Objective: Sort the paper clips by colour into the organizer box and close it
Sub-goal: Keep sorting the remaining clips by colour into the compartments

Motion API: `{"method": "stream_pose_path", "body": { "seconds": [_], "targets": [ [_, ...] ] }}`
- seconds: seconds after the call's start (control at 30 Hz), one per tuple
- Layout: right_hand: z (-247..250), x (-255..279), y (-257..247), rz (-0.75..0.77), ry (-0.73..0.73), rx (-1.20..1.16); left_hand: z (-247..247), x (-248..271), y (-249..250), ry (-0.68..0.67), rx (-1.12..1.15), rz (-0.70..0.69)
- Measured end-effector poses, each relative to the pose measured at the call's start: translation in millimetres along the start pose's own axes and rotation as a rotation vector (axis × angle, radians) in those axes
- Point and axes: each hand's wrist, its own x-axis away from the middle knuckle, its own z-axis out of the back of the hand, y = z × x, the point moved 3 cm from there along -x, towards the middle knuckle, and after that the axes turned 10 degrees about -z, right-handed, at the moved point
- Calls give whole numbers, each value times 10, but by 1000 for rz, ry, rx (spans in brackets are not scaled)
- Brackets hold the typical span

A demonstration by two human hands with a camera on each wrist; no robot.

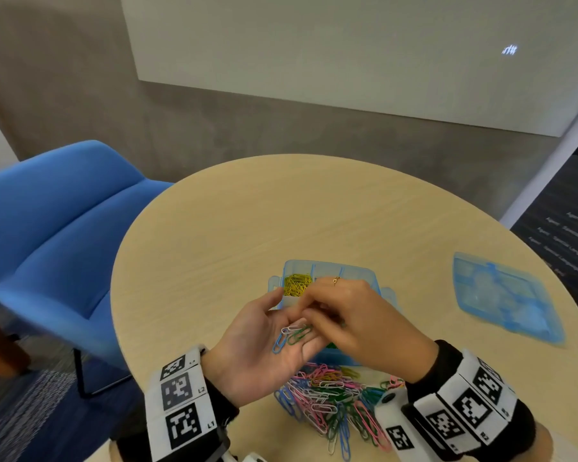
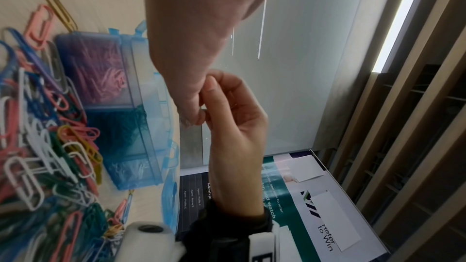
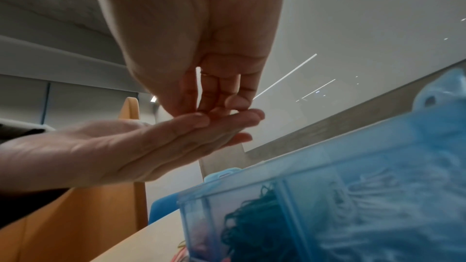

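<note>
Left hand [image 1: 264, 348] flat, palm up, carrying a few loose clips [image 1: 292, 336]: white, green, blue. Right hand [image 1: 354, 325] reaching into that palm, fingertips seemingly pinching one clip, colour unclear. Directly beneath, organizer box [image 1: 327, 271], lid off. Nearer on the desk [image 1: 214, 235], mixed clip pile [image 1: 334, 405]. Lid [image 1: 504, 298] well apart, right.

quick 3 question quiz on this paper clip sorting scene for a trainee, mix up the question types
1. True or false: the lid is already on the organizer box.
2. The clips lying on the left hand are: A) blue, white, green; B) yellow only; C) none.
3. Fill in: the unsorted pile of paper clips lies on the table, on the ____ side of the box.

Key:
1. False; it lies apart on the table, to the right.
2. A; the right hand reaches its fingers into that palm.
3. Near, towards the person.
</note>
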Motion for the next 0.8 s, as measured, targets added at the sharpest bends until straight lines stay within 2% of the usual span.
{"method": "stream_pose_path", "body": {
  "seconds": [0.17, 0.27, 0.4, 0.6, 0.73, 0.8],
  "targets": [
    [-2, 42, -43, 37, -37, -66, 86, -21, -11, 64, -61, -1],
    [-3, 40, -65, 89, -56, -78, 43, -14, -38, 35, 10, 43],
    [10, 35, -44, 74, -81, -52, -9, -1, -41, 16, 67, 35],
    [111, 57, 55, 2, 23, -130, 27, -6, -27, 45, -24, -14],
    [279, 90, 150, -38, 206, -58, 77, -66, 33, 99, -89, -44],
    [276, 121, 240, -92, 205, -11, 85, -63, 57, 95, -110, -34]
  ]
}}
